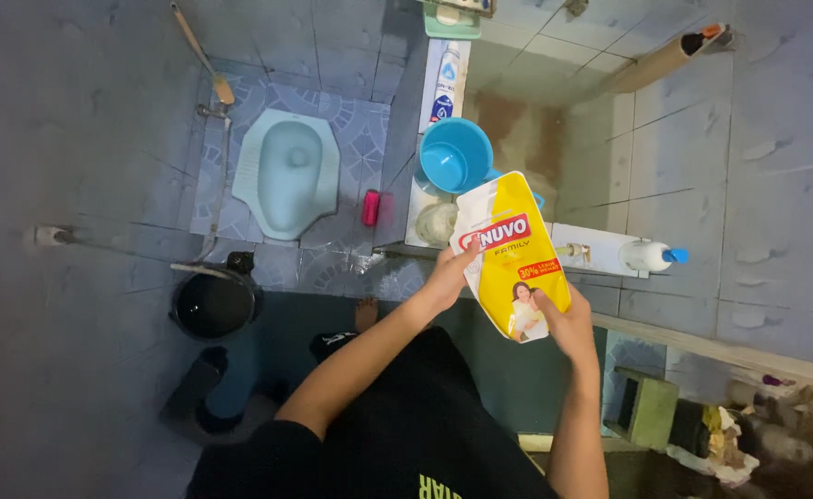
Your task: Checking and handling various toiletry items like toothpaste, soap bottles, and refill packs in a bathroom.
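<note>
A yellow and white refill pouch (510,259) is held up in front of me with both hands. My left hand (446,277) grips its left edge near the upper part. My right hand (568,323) holds its lower right corner. The pouch hangs over the tiled rim of a water basin (600,245). A blue plastic dipper (455,155) sits just beyond the pouch's top. A white pump bottle with a blue cap (651,256) lies on the rim to the right of the pouch.
A pale blue squat toilet (286,171) is set in the floor at left, with a small red bottle (370,207) beside it. A black bucket (212,303) stands lower left. A tall white bottle (445,83) lies on the ledge.
</note>
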